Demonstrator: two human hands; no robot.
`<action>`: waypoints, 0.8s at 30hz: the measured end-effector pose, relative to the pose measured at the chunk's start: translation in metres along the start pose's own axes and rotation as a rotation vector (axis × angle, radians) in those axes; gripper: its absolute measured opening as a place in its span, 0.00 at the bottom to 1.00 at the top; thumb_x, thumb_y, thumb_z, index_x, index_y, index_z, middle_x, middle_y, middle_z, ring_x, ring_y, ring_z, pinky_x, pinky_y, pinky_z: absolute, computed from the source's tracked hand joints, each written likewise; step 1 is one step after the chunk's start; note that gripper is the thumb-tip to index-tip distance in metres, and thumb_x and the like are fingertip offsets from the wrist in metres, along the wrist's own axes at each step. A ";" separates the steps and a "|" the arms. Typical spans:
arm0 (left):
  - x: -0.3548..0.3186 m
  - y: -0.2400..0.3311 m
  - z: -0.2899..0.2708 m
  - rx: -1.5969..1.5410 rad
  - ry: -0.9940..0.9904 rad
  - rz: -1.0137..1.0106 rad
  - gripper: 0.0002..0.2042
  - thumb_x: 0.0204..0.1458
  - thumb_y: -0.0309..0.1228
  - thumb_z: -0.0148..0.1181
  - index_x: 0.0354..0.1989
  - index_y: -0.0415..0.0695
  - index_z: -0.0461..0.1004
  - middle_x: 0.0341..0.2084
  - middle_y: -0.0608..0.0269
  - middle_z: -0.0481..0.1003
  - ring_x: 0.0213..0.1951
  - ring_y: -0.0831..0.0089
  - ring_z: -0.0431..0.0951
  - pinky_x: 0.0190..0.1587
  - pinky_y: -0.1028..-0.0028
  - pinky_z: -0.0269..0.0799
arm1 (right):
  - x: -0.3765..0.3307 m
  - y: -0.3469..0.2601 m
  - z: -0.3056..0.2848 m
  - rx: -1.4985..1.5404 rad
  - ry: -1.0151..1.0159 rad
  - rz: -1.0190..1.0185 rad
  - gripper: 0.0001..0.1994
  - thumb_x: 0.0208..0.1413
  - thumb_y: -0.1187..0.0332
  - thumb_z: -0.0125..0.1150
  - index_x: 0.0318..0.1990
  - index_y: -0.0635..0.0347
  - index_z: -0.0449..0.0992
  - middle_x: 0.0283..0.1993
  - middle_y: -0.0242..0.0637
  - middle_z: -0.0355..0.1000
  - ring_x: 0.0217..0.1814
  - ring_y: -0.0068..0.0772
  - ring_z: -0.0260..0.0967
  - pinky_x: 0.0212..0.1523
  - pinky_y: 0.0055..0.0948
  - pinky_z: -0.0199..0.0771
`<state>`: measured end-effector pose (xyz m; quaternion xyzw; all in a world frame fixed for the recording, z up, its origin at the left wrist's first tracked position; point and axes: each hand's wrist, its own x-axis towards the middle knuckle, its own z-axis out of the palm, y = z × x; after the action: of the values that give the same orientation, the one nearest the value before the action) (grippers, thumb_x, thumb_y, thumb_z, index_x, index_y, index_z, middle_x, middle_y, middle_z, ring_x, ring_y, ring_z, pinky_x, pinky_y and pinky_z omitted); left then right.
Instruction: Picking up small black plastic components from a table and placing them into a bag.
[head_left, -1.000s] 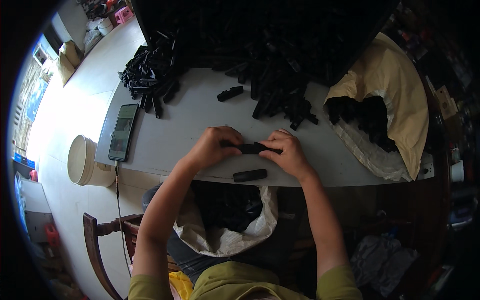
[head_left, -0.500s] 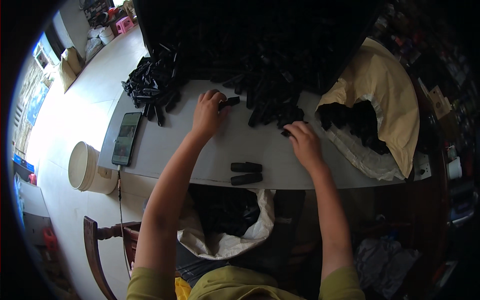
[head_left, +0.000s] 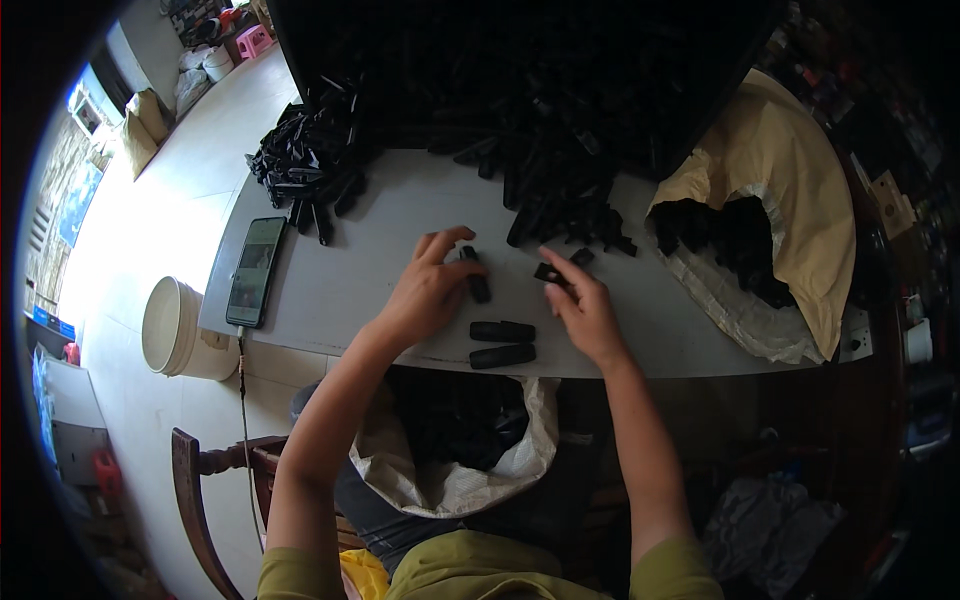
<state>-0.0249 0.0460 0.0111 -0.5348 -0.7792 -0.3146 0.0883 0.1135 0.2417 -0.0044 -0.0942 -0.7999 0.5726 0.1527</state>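
Note:
My left hand is over the middle of the grey table, thumb and fingers closed around a long black plastic piece. To its right, my right hand pinches a small black plastic piece between thumb and forefinger. The two held pieces are apart. Another small black piece lies just beyond the right fingertips. Nearer the front edge, two longer black pieces lie side by side, one in front of the other.
Heaps of black pieces spread from a large dark container at the back. A phone with a cable lies at the left. A brown sack holds black pieces at the right. Below the table edge, a white sack sits open at my lap. A bucket stands left.
My left hand has moved nearer and to the right with its long piece. My right hand has drawn left, away from the pile, holding the small piece. The view has shifted slightly.

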 end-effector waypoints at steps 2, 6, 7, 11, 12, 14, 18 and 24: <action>0.004 0.005 0.001 -0.065 -0.087 -0.019 0.12 0.42 0.21 0.63 0.38 0.42 0.76 0.44 0.56 0.71 0.44 0.58 0.73 0.49 0.66 0.70 | 0.003 -0.003 0.015 -0.003 0.008 -0.122 0.16 0.54 0.75 0.61 0.51 0.64 0.74 0.35 0.31 0.72 0.31 0.20 0.69 0.30 0.20 0.69; 0.004 0.005 0.008 -0.210 -0.189 -0.059 0.13 0.42 0.21 0.63 0.39 0.40 0.76 0.37 0.56 0.75 0.42 0.60 0.75 0.47 0.67 0.71 | 0.002 -0.002 0.022 -0.322 0.034 -0.240 0.11 0.47 0.71 0.67 0.39 0.65 0.78 0.35 0.39 0.71 0.35 0.40 0.72 0.36 0.31 0.72; 0.003 0.003 0.007 -0.210 -0.189 -0.062 0.13 0.42 0.21 0.63 0.39 0.40 0.76 0.37 0.56 0.75 0.42 0.60 0.75 0.47 0.67 0.71 | 0.002 -0.005 0.021 -0.321 0.032 -0.239 0.11 0.47 0.71 0.67 0.39 0.65 0.78 0.35 0.39 0.71 0.35 0.40 0.72 0.36 0.31 0.72; -0.004 -0.007 0.007 -0.434 -0.184 -0.249 0.12 0.40 0.19 0.66 0.36 0.38 0.77 0.36 0.57 0.76 0.39 0.65 0.78 0.44 0.71 0.74 | 0.001 -0.009 0.008 -0.485 -0.020 -0.316 0.13 0.44 0.74 0.69 0.39 0.64 0.79 0.32 0.37 0.72 0.31 0.34 0.72 0.33 0.28 0.71; -0.005 -0.009 0.009 -0.429 -0.178 -0.248 0.12 0.40 0.18 0.66 0.35 0.38 0.77 0.36 0.57 0.77 0.38 0.66 0.79 0.43 0.72 0.75 | 0.001 -0.009 0.006 -0.528 -0.044 -0.333 0.12 0.43 0.74 0.69 0.38 0.64 0.79 0.31 0.36 0.72 0.31 0.35 0.72 0.33 0.28 0.70; -0.002 -0.010 0.012 -0.475 -0.135 -0.229 0.11 0.39 0.18 0.66 0.34 0.38 0.78 0.36 0.56 0.77 0.37 0.64 0.79 0.42 0.71 0.75 | 0.004 -0.006 0.008 -0.467 -0.049 -0.290 0.12 0.42 0.73 0.70 0.37 0.65 0.79 0.29 0.36 0.72 0.30 0.35 0.71 0.32 0.29 0.70; -0.002 -0.013 0.013 -0.499 -0.138 -0.219 0.11 0.39 0.19 0.66 0.34 0.38 0.78 0.35 0.56 0.77 0.37 0.63 0.79 0.41 0.71 0.75 | 0.007 -0.004 0.009 -0.404 -0.066 -0.291 0.13 0.42 0.71 0.70 0.38 0.63 0.80 0.27 0.37 0.71 0.30 0.35 0.71 0.32 0.30 0.70; 0.003 -0.003 0.009 -0.397 -0.262 -0.212 0.11 0.40 0.22 0.68 0.35 0.37 0.78 0.37 0.58 0.77 0.40 0.64 0.78 0.46 0.68 0.74 | 0.005 -0.007 0.017 -0.485 -0.064 -0.283 0.12 0.45 0.70 0.67 0.40 0.60 0.80 0.33 0.37 0.71 0.34 0.37 0.72 0.35 0.32 0.71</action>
<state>-0.0268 0.0529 0.0038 -0.4932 -0.7588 -0.3968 -0.1537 0.1027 0.2258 -0.0022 0.0026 -0.9232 0.3401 0.1789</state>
